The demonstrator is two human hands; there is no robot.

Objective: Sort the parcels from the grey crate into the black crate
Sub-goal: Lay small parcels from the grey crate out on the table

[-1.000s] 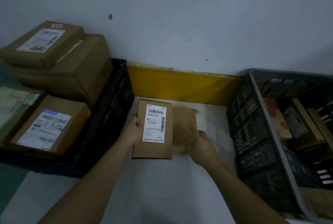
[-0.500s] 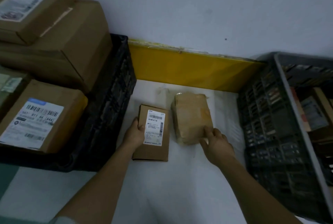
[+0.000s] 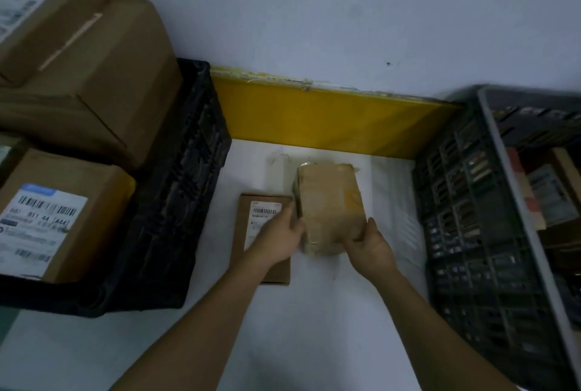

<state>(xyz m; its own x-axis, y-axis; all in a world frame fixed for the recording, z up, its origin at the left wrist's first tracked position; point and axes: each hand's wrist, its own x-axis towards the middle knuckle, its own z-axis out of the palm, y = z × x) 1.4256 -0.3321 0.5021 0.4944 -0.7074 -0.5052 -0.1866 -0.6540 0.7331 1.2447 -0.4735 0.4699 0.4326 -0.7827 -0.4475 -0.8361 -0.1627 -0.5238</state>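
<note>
both hands closing on the taped parcel

the person is standing over the white tabletop (image 3: 314, 312) between the two crates, and both hands are gripping the brown tape-wrapped cardboard parcel (image 3: 330, 202) that is lying there. the left hand (image 3: 279, 238) is pressing its fingers against the parcel's left edge, reaching across the flat brown labelled box (image 3: 265, 272) lying just beside it. the right hand (image 3: 369, 247) is cupping the near right corner, thumb up along the side. both forearms are stretching forward from the bottom of the view, converging on the parcel.

to do this well, i think the person should be squeezing evenly from both sides, since the glossy tape looks slippery, and lifting straight up before swinging left. the black slatted plastic crate (image 3: 185, 189) is already piled high with boxes, so finding a stable spot looks like the tricky part. the grey slatted plastic crate (image 3: 490, 202) on the right is still holding more parcels.
</note>
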